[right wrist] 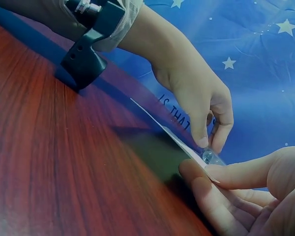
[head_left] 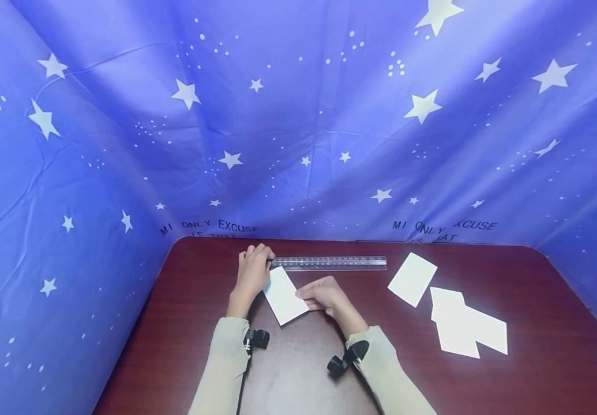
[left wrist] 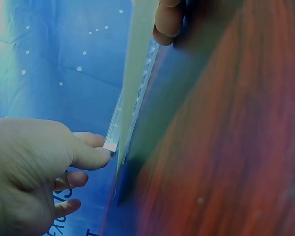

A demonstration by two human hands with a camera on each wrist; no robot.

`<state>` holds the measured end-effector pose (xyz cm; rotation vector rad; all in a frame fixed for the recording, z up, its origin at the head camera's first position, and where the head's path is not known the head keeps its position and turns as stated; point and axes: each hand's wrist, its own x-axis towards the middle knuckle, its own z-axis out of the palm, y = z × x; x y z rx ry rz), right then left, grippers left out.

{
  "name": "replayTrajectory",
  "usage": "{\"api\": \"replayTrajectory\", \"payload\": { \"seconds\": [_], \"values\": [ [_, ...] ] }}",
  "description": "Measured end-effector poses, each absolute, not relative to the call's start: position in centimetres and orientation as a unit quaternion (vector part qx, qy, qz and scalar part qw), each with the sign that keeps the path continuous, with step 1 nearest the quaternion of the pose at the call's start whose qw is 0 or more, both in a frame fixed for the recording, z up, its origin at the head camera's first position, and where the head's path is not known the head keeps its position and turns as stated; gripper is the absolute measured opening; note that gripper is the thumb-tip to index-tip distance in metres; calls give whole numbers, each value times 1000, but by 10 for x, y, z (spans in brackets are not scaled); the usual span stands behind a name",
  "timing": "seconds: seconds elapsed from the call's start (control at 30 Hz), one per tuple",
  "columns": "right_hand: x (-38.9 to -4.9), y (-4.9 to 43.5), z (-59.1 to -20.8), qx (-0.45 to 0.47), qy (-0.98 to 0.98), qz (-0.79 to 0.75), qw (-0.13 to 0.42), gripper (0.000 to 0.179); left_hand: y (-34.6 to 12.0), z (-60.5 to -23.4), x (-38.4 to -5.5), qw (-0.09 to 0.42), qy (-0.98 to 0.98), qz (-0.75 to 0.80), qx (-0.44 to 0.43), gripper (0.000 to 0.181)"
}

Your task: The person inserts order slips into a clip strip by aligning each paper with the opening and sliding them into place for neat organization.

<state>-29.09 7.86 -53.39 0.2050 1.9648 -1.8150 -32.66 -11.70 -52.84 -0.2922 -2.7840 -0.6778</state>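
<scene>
My left hand [head_left: 253,270] pinches the left end of a long clear plastic strip with a ridged length [head_left: 329,263] between thumb and fingers. In the left wrist view the end of this strip [left wrist: 111,140] shows at the thumb. A white card [head_left: 284,300] is pinched at its right edge by my right hand [head_left: 325,295], thumb on top and fingers beneath. That card [left wrist: 137,64] appears nearly edge-on in the left wrist view, over the strip. From the right wrist, the card [right wrist: 179,142] is tilted above the table, one end near the left hand.
Another white card [head_left: 412,279] lies to the right on the dark red table [head_left: 194,346]. Beside it several white cards [head_left: 459,328] overlap in a loose group. A blue star-patterned curtain [head_left: 298,115] surrounds the table's back and sides.
</scene>
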Motion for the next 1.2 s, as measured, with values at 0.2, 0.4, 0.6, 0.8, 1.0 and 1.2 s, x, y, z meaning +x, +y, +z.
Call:
{"api": "replayTrajectory", "payload": {
  "seconds": [0.2, 0.4, 0.6, 0.8, 1.0, 1.2],
  "values": [
    [-294, 73, -534, 81, 719, -651, 231, 20, -118, -529, -323, 130, -958, -235, -104, 11],
    [-296, 66, -534, 86, 718, -652, 229, 18, -119, -531, -323, 125, -958, -237, -99, 10],
    [-296, 60, -535, 97, 715, -661, 204, 16, -120, -532, -326, 137, -955, -244, -101, 10],
    [-295, 54, -537, 100, 710, -673, 181, 17, -118, -532, -326, 135, -955, -242, -104, 10],
    [-293, 53, -536, 114, 712, -673, 167, 15, -118, -531, -325, 129, -957, -241, -99, 10],
    [-291, 55, -534, 117, 707, -680, 152, 16, -117, -526, -324, 131, -956, -239, -105, 10]
  ]
}}
